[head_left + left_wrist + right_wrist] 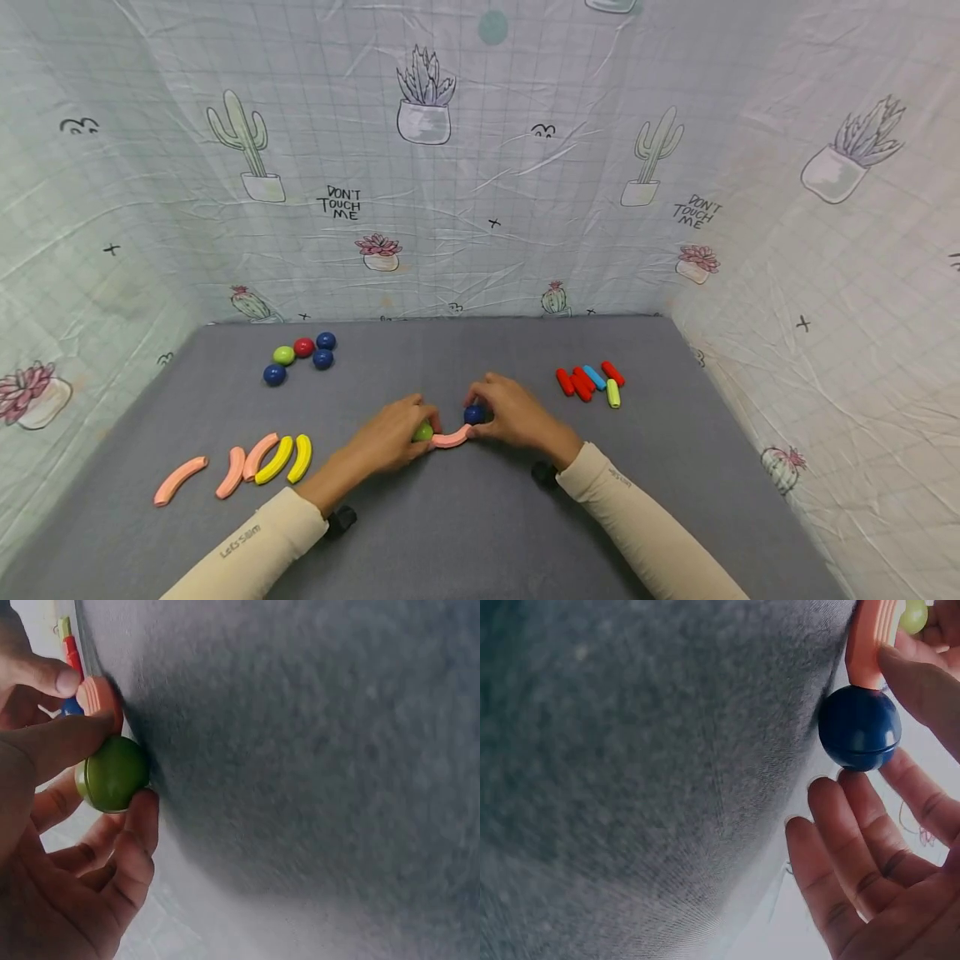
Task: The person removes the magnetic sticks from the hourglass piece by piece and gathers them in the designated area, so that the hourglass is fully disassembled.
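Mid-table, a pink curved stick (pixel 450 439) lies between a green ball (pixel 422 432) and a dark blue ball (pixel 474 415). My left hand (pixel 392 433) holds the green ball between curled fingers and thumb, and the left wrist view shows the thumb tip at the junction of the ball (pixel 116 776) and stick. My right hand (pixel 516 412) has its fingers bent around the blue ball. In the right wrist view its thumb lies along the stick (pixel 868 645), while fingertips touch the far side of the blue ball (pixel 859 731). The stick's ends meet both balls.
Blue balls (pixel 322 359), a red ball (pixel 303 347) and a green one (pixel 283 356) sit back left. Pink curved sticks (pixel 180 481) and yellow ones (pixel 274 461) lie front left. Short red sticks (pixel 565 382), a blue stick (pixel 595 377) and a yellow-green stick (pixel 613 393) lie right.
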Demonstrator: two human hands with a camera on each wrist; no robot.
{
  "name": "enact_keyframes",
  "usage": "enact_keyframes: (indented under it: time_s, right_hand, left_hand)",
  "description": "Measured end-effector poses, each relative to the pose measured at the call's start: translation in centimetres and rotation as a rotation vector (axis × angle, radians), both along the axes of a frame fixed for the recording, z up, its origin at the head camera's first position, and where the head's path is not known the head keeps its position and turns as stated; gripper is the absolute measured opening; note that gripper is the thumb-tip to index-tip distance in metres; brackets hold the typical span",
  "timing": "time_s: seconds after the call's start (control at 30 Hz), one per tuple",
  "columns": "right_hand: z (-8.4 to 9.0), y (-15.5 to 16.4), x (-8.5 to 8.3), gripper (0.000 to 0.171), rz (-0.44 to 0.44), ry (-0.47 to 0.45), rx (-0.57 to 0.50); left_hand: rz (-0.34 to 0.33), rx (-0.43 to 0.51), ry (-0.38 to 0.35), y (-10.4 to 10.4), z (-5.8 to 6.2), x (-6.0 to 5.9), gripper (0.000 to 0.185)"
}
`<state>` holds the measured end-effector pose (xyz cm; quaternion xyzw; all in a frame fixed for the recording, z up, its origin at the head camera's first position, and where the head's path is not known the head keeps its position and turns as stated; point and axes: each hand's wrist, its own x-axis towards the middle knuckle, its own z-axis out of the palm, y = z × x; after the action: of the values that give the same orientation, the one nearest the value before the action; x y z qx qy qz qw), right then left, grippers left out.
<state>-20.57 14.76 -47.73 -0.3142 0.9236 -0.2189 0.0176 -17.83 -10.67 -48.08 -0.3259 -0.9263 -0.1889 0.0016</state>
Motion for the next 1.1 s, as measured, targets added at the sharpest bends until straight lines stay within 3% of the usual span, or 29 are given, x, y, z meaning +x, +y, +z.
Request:
enact_keyframes:
  time_s: [0.23,0.37,0.6,0.77,0.93,1.1]
  right_hand:
    - [0.0,0.2,0.8,0.035,-0.014,0.007,0.001]
    - [0.1,0.3,1.2,0.034,0.005,-0.003,-0.005]
    - [0.0,0.1,1.7,0.033,0.035,-0.027,-0.008]
    - [0.0,-0.2,2.1,0.033,0.037,-0.045,-0.002]
    - [0.2,-0.5,2.4,0.033,0.042,-0.071,-0.011]
    - [0.3,-0.7,2.6,0.034,0.038,-0.070,-0.005]
  left_hand:
    - [0.063,0.027,0.015,-1.7,0.3,-2.0,0.019]
    - [0.104,0.028,0.034,-3.8,0.9,-4.4,0.018]
    - [0.275,-0.063,0.033,-7.5,2.0,-9.0,0.019]
    - [0.334,-0.126,0.041,-9.1,1.8,-11.7,0.019]
    - [0.358,-0.186,0.051,-9.9,1.4,-13.1,0.017]
    - [0.359,-0.186,0.101,-9.5,1.6,-13.2,0.018]
